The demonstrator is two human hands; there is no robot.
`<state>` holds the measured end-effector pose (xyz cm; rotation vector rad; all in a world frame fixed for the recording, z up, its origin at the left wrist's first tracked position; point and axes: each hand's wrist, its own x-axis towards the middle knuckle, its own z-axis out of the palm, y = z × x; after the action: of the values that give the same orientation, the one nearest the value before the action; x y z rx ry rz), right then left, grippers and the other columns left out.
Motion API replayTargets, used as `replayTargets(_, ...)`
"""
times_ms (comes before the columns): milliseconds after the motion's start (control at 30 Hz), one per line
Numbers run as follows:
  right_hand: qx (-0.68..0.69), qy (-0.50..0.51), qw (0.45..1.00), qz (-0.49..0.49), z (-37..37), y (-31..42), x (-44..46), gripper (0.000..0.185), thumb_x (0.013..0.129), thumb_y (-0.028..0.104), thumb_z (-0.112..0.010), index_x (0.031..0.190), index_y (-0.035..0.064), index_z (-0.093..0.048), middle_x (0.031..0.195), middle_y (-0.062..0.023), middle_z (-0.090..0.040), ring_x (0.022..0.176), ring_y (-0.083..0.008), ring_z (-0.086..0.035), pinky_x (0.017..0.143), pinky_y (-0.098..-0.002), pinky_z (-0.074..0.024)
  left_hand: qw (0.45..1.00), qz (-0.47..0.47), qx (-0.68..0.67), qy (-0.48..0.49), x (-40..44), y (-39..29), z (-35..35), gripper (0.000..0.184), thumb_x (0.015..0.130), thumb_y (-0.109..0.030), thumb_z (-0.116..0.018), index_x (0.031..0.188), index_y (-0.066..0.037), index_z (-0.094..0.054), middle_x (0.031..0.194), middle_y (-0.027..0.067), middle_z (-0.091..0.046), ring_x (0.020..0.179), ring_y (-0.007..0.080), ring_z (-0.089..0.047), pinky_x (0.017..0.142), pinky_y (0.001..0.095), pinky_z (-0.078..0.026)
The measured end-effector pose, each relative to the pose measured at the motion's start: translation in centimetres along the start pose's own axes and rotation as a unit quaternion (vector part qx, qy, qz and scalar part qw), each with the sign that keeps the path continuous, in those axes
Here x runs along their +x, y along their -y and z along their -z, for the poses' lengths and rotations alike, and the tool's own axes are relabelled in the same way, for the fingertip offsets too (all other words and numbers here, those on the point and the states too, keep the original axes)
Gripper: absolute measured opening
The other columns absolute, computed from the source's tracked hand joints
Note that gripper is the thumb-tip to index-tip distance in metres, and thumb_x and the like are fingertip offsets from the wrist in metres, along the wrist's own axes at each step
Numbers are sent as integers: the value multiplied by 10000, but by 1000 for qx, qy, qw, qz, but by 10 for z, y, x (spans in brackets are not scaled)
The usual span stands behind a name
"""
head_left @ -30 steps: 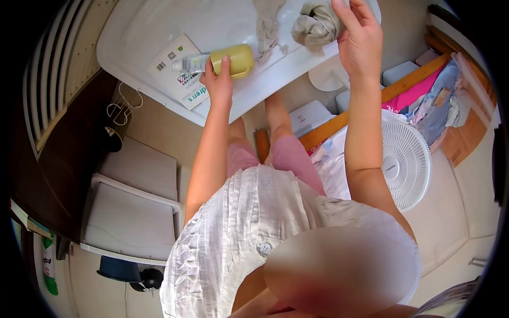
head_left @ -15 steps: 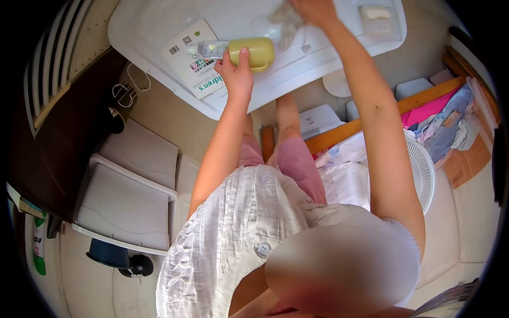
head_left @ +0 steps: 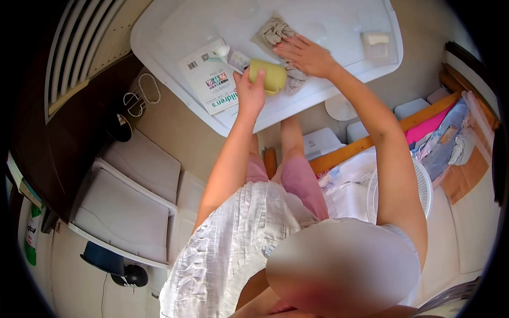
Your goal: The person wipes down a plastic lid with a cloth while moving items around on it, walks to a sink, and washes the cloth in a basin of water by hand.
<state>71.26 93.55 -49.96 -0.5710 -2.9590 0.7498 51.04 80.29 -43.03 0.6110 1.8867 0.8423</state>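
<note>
My left hand [head_left: 250, 94] is wrapped round a yellow-green cup [head_left: 269, 77] with a handle, which it holds tilted over the table's near side. A white-topped item [head_left: 221, 50] and a clear tube-like item stick out of the cup's mouth; their exact kind is hard to make out. To the right, my right hand [head_left: 308, 58] lies flat with fingers stretched out on a crumpled grey-beige cloth [head_left: 278, 32]. Part of the cloth is hidden beneath that hand. Below the cup's contents a white booklet [head_left: 214, 98] with green lettering lies on the white table [head_left: 175, 37].
A clear box with a white bar [head_left: 376, 45] stands at the table's right end. Grey storage bins [head_left: 124, 212] stand at lower left, near a wire rack [head_left: 141, 95]. At right are a white round fan [head_left: 424, 191] and a wooden-edged heap of clothes [head_left: 440, 127].
My right hand has come nearer, from the table's far side, and now presses flat on the cloth. My left hand still holds the cup, turned slightly, with its contents shifted.
</note>
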Motion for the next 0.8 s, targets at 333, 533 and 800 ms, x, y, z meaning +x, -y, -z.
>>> replayTargets(333, -67, -201, 944, -253, -9, -3, 131, 624, 961, 296, -547, 1491, 35, -346, 1567, -171, -308, 1397, -439, -306, 1145, -542, -256, 981, -170, -47, -81, -49, -64, 64, 252, 926, -124, -664, 1127, 28, -659, 1131, 199, -614, 1043, 323, -592, 934, 387, -456)
replayTargets(533, 16, -46, 990, -129, -7, 78, 71, 753, 899, 433, -614, 1494, 46, -362, 1620, -120, -208, 1480, -365, -186, 1201, -505, -170, 857, -423, 179, -234, -51, -238, 215, 282, 898, -133, -725, 1126, 21, -662, 1054, 147, -654, 983, 287, -611, 885, 380, -476)
replayTargets(800, -14, 38, 977, -208, -15, 97, 69, 729, 932, 396, -588, 1526, 84, -303, 1644, -70, -136, 1498, -330, -145, 1206, -478, -183, 835, -408, 224, -293, -8, -410, 341, 350, 931, -325, -687, 1059, 1, -697, 860, 132, -696, 762, 198, -642, 738, 322, -500)
